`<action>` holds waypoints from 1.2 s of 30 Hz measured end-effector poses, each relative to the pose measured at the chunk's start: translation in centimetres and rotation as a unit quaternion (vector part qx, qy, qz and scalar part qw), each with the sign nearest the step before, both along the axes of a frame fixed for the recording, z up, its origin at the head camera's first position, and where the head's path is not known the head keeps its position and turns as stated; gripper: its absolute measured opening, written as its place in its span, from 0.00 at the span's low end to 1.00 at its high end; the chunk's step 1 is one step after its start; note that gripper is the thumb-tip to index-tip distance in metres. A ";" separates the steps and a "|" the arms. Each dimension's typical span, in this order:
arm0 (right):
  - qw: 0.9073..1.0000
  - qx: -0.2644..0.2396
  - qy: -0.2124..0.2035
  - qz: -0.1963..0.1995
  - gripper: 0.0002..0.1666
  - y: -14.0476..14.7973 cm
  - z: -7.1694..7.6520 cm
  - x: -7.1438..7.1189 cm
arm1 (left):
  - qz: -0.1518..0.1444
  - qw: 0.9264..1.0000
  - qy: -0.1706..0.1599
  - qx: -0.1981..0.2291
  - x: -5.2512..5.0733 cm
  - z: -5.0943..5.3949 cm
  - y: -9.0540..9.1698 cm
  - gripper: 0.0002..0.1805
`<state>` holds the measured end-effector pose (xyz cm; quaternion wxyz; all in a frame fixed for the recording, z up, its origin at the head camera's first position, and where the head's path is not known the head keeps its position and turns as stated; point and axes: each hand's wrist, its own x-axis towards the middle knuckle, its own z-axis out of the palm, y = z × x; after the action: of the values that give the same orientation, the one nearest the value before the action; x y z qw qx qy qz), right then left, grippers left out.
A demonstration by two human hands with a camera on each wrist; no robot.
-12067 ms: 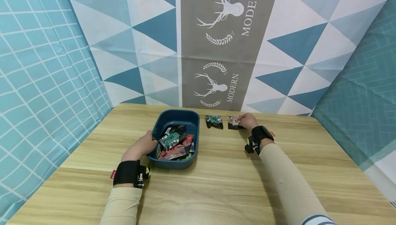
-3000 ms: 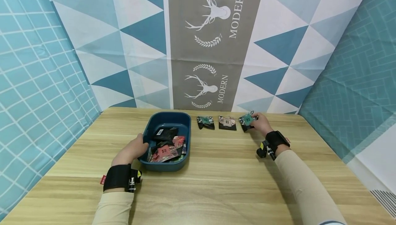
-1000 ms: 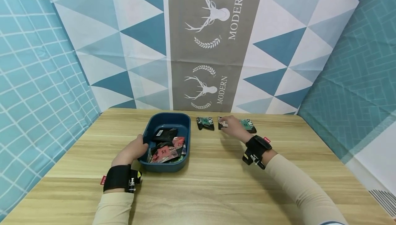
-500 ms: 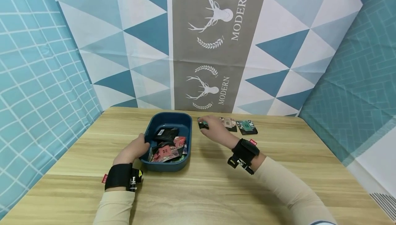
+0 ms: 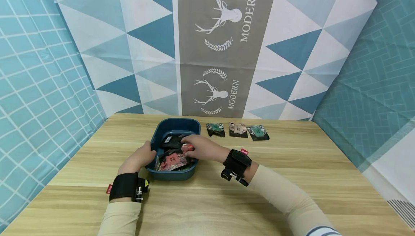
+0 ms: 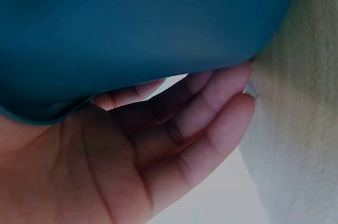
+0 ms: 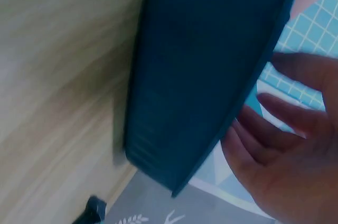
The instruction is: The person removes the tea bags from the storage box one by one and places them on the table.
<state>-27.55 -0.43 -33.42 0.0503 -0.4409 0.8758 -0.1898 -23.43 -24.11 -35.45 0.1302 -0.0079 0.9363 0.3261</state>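
Observation:
A dark blue plastic bin (image 5: 172, 176) stands on the table, holding a heap of small packets. My left hand (image 5: 137, 158) grips its left rim; in the left wrist view the curled fingers (image 6: 211, 129) lie along the bin's outer side. My right hand (image 5: 207, 147) reaches over the right rim into the bin, thumb and fingers apart above the contents. Nearest to it are a red packet (image 5: 187, 148) and a black packet (image 5: 173, 141) with a white label. Another red packet (image 5: 173, 161) lies in front. In the right wrist view the bin's wall hides the right fingertips.
To the right of the bin, near the table's back edge, lie a green packet (image 5: 215, 128), a pink packet (image 5: 238, 129) and another green packet (image 5: 258, 132) in a row. Patterned cloth (image 5: 210, 56) hangs behind the wooden table (image 5: 227, 200).
My right hand has come left from the packet row into the bin. Three packets now lie in the row, against two at first. The left hand has stayed on the bin.

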 end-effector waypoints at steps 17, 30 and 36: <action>0.982 0.131 -0.012 0.138 0.35 -3.3 -0.6 -1.1 | -0.002 1.000 0.008 -0.014 -0.1 0.1 0.1 0.33; 0.982 0.137 -0.036 0.128 0.31 -3.7 -1.2 -1.6 | -0.008 1.000 0.011 -0.006 0.1 0.3 0.2 0.34; 0.986 0.105 -0.036 0.123 0.25 -3.6 -1.0 -1.4 | -0.004 1.000 -0.002 -0.003 0.0 0.1 0.1 0.34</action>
<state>-28.98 -4.01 -34.40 0.1507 -0.5305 0.8275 -0.1051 -23.43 -23.98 -35.37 0.1334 -0.0049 0.9369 0.3230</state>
